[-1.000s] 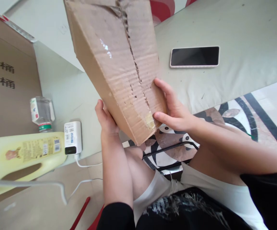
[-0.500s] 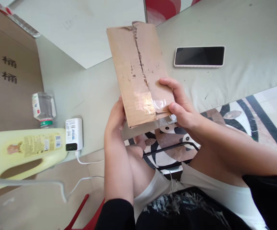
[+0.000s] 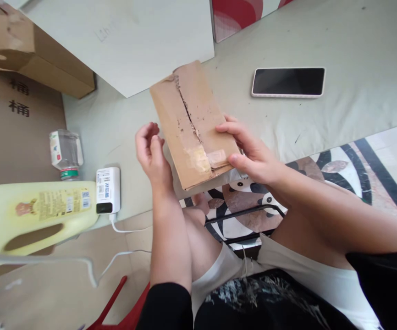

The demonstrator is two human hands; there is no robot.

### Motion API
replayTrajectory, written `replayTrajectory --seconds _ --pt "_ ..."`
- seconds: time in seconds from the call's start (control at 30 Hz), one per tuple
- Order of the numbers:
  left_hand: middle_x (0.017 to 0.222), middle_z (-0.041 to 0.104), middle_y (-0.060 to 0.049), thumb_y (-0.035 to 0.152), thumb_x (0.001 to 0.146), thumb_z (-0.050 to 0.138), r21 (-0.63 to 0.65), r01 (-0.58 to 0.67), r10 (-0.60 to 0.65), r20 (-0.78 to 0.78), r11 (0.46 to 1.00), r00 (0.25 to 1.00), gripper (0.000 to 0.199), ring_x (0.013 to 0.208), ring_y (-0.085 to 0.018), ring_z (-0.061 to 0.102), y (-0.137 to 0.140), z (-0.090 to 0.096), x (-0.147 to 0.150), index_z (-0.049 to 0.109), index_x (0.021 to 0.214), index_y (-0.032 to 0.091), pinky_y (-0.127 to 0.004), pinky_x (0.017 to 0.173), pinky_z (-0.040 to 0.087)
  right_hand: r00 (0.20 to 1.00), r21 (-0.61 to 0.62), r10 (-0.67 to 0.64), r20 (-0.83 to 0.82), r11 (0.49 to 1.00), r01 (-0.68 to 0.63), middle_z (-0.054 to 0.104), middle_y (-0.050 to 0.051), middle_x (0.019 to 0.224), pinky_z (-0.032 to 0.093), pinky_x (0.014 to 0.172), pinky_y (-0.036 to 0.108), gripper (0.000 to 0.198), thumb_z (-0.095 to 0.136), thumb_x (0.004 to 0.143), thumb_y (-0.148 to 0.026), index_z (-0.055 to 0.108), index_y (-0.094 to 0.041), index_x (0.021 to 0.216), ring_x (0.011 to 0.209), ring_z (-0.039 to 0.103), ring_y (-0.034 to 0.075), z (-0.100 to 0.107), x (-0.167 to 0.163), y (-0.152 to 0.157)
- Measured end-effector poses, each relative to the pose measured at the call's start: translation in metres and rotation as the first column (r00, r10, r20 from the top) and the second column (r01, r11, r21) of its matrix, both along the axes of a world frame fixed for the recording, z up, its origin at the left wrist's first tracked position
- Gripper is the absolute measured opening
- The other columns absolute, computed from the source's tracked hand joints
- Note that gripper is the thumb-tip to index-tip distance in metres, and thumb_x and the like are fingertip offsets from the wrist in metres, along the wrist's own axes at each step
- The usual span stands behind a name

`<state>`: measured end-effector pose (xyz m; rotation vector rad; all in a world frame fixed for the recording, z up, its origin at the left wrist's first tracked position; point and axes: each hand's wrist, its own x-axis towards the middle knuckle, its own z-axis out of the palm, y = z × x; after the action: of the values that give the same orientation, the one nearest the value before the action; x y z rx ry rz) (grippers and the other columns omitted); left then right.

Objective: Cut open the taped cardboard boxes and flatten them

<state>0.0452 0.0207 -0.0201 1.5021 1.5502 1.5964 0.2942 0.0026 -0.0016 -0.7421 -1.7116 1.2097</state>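
A small brown cardboard box, with a torn dark seam down its middle and clear tape at the near end, tilts above the table edge. My right hand grips its right near side, thumb and fingers on the top face, the rest hidden beneath. Left of the box, my left hand is apart from it, fingers loosely bent and thumb raised, with nothing seen in it.
On the cloth-covered table lies a phone. At left are a clear bottle, a white power bank with a cable, a yellow jug and another cardboard box. A white panel stands behind.
My left hand has let go of the box and moved left. The held box has lowered slightly toward me. Another cardboard box now shows at the upper left.
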Motion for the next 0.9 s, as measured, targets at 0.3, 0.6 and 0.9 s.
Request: replayTrajectory --seconds 0.3,0.6,0.9 --pt "0.135 0.059 -0.005 0.047 0.089 0.065 0.147 0.206 -0.173 -0.213 0.967 0.962 0.030 0.134 -0.023 0.052 -0.009 0.058 0.025 0.070 0.111 0.027 -0.046 0.117 0.040 0.997 0.040 -0.029 -0.073 0.999 0.032 0.039 0.009 0.159 0.023 0.126 0.051 0.051 0.049 0.094 -0.057 0.051 -0.027 0.135 0.157 0.021 0.026 -0.004 -0.001 0.005" --pt "0.148 0.050 -0.005 0.060 0.086 0.062 -0.017 0.273 -0.261 -0.357 0.962 0.897 0.043 0.146 -0.027 0.039 0.012 0.061 0.020 0.070 0.114 0.029 -0.050 0.127 0.028 0.996 0.050 -0.025 -0.083 0.998 0.029 0.034 0.011 0.162 0.024 0.125 0.052 0.055 0.048 0.093 -0.060 0.050 -0.026 0.135 0.156 0.023 0.027 -0.007 0.000 0.009" --pt "0.162 0.033 0.002 0.056 0.080 0.071 -0.163 0.304 -0.336 -0.231 0.938 0.913 0.039 0.157 -0.027 0.021 0.010 0.058 0.013 0.067 0.110 0.032 -0.049 0.131 0.020 0.998 0.133 0.016 -0.055 0.991 -0.008 0.034 0.015 0.160 0.026 0.124 0.050 0.051 0.048 0.095 -0.055 0.050 -0.023 0.135 0.156 0.022 0.025 -0.009 -0.003 0.012"
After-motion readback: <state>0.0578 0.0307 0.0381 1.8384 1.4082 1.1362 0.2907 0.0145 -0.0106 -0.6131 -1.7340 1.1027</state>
